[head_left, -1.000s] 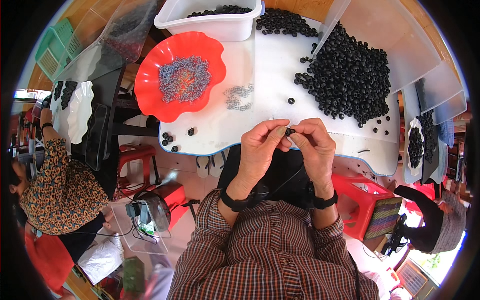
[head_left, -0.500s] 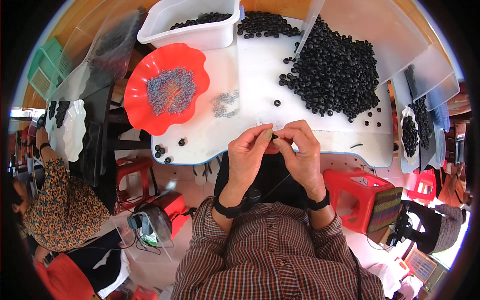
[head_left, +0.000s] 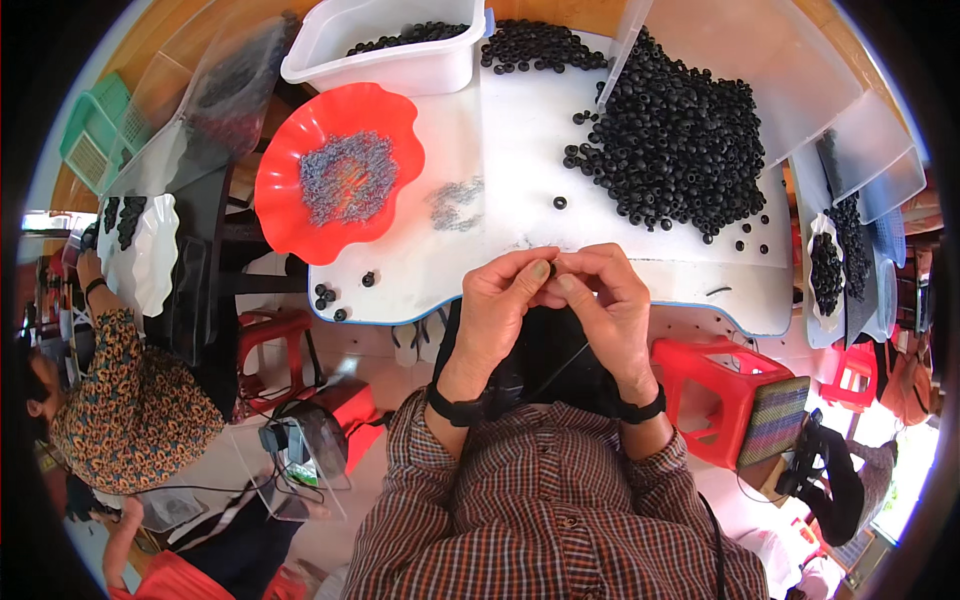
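My left hand point(head_left: 499, 308) and my right hand point(head_left: 610, 305) meet at the near edge of the white table point(head_left: 520, 150), fingertips pinched together. Between them shows a bit of a small black ring-shaped piece point(head_left: 553, 269), mostly hidden by the fingers. Just beyond lies one loose black ring point(head_left: 560, 202). A large heap of the same black rings point(head_left: 680, 140) spreads to the right. On the left, a red scalloped dish point(head_left: 285, 205) holds a pile of small grey metallic pieces point(head_left: 348, 178), and more grey pieces point(head_left: 457, 204) are scattered beside it.
A white tub point(head_left: 420, 72) with black rings stands at the back, near a clear plastic bin point(head_left: 770, 70) at the right. Several rings point(head_left: 325, 296) sit by the table's front left. A red stool point(head_left: 710, 400) is at my right; another person point(head_left: 135, 410) works at far left.
My hands stay pinched together in nearly the same place, with the fingers slightly shifted. The table scene has slid slightly right in view. Persons at the far left and far right have moved.
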